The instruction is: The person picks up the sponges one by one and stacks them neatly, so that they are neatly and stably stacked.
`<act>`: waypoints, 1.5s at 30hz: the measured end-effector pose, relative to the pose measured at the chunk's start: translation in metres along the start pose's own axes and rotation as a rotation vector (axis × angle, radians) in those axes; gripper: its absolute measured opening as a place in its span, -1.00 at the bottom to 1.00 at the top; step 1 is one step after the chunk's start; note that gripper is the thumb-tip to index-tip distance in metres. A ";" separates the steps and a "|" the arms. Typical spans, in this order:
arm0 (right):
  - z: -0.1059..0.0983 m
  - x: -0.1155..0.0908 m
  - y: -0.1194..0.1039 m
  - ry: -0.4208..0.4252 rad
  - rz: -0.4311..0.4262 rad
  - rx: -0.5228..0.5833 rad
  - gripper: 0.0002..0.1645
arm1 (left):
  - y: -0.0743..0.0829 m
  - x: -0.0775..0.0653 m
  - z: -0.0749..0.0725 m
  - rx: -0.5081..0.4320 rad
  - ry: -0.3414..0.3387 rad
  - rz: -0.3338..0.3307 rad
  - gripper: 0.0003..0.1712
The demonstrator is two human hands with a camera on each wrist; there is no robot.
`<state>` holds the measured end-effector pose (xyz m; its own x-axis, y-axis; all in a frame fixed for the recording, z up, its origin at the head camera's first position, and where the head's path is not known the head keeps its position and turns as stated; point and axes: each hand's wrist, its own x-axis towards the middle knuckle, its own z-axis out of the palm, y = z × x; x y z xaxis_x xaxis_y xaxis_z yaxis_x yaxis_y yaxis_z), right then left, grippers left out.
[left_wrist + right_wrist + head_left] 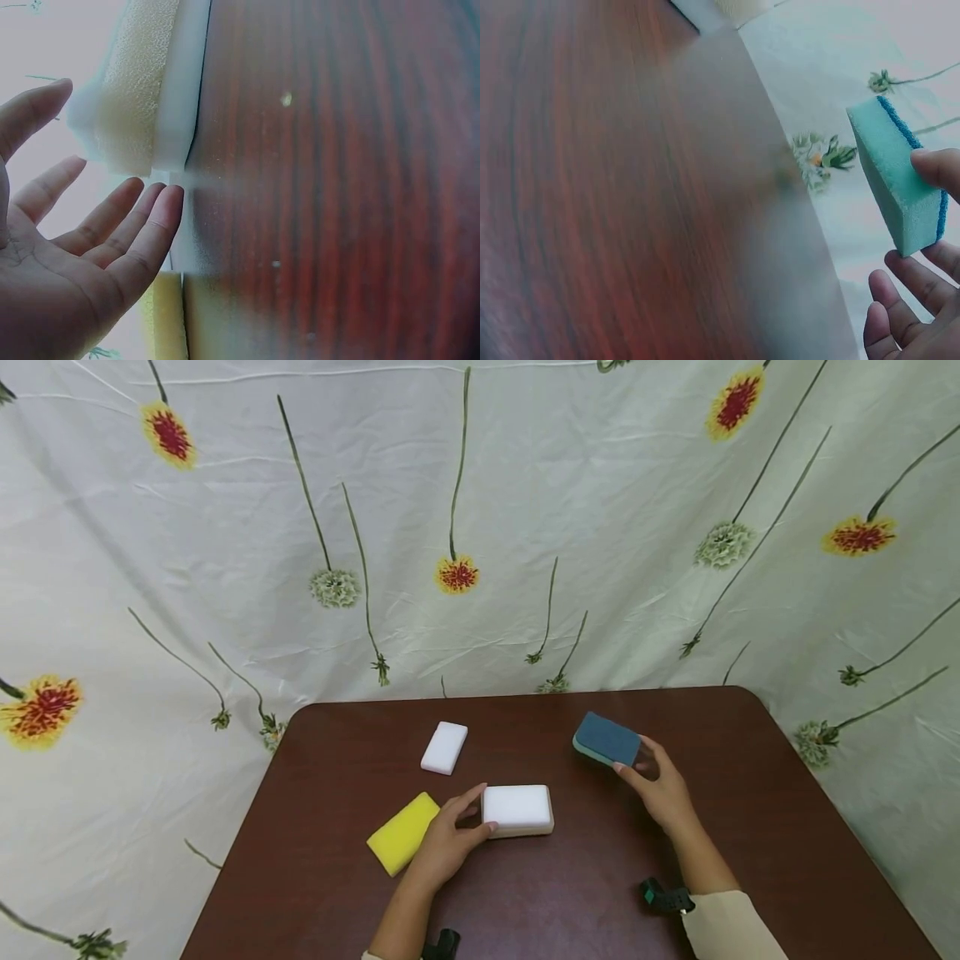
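My right hand (663, 789) pinches a sponge (607, 739) between thumb and fingers near the table's far right. This sponge has a dark blue scouring layer and a green foam body (892, 180); in the right wrist view it is held tilted. My left hand (446, 843) is spread at the left end of a small stack, its fingertips right at the edge. On top of that stack lies a white block (517, 806), over a beige sponge (139, 90) and another white layer (178, 90) against the table.
A yellow sponge (401, 835) lies beside my left hand, partly overlapped by it in the head view. Farther back is a separate white block (444, 747). The dark brown table (592, 893) meets a flower-printed white cloth (397, 510) behind it.
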<state>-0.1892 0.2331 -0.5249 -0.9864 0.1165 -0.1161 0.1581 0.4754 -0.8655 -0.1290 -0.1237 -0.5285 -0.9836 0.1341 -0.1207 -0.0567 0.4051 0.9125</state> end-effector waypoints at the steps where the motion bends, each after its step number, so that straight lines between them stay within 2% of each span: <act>1: 0.001 -0.001 -0.002 -0.005 -0.003 -0.002 0.13 | 0.000 0.000 0.000 0.000 -0.002 0.002 -0.22; 17: 0.017 -0.017 -0.017 -0.058 -0.106 -0.001 -0.05 | -0.001 -0.001 0.000 0.001 0.005 0.009 -0.21; 24: 0.025 -0.022 -0.024 -0.105 -0.139 0.000 -0.07 | -0.001 0.000 0.000 -0.020 0.000 0.013 -0.22; 36: 0.039 -0.032 -0.031 -0.143 -0.196 0.022 -0.10 | 0.000 0.001 0.000 0.014 0.015 0.030 -0.23; 45: 0.049 -0.040 -0.037 -0.211 -0.232 0.046 -0.08 | -0.001 0.002 0.001 0.002 0.017 0.007 -0.23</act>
<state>-0.1578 0.1681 -0.5119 -0.9844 -0.1760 -0.0075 -0.0696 0.4279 -0.9011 -0.1307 -0.1229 -0.5299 -0.9867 0.1220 -0.1074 -0.0491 0.4057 0.9127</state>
